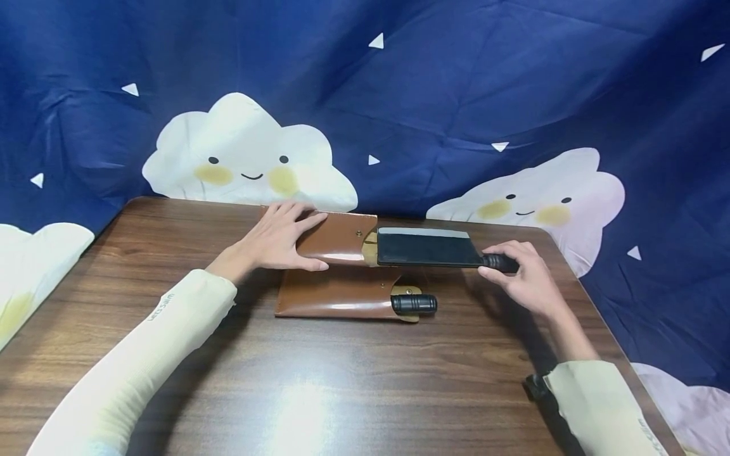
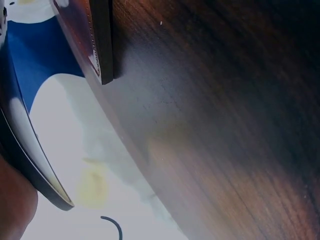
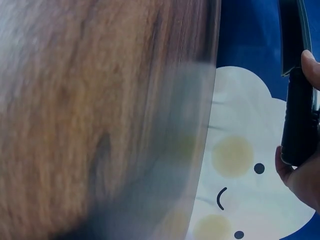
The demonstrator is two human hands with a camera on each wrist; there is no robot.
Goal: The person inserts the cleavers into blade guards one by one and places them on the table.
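Note:
A cleaver (image 1: 428, 248) with a dark blade and a pale grey cutting edge lies level at the mouth of a brown leather sheath (image 1: 339, 237). My right hand (image 1: 525, 278) grips its black handle (image 3: 300, 120) between thumb and fingers. Whether the blade's tip is still inside the sheath, I cannot tell. My left hand (image 1: 279, 237) rests spread on the sheath, fingers toward the far edge and thumb along the near edge. Just in front lies a second brown sheath (image 1: 336, 294), with a black handle (image 1: 415, 304) sticking out of its right end.
A wood-grain table (image 1: 365, 380) carries everything, its far edge close behind the upper sheath. Behind it hangs a dark blue cloth (image 1: 456, 82) printed with smiling clouds and white triangles. A small black object (image 1: 535, 386) shows at the right sleeve cuff.

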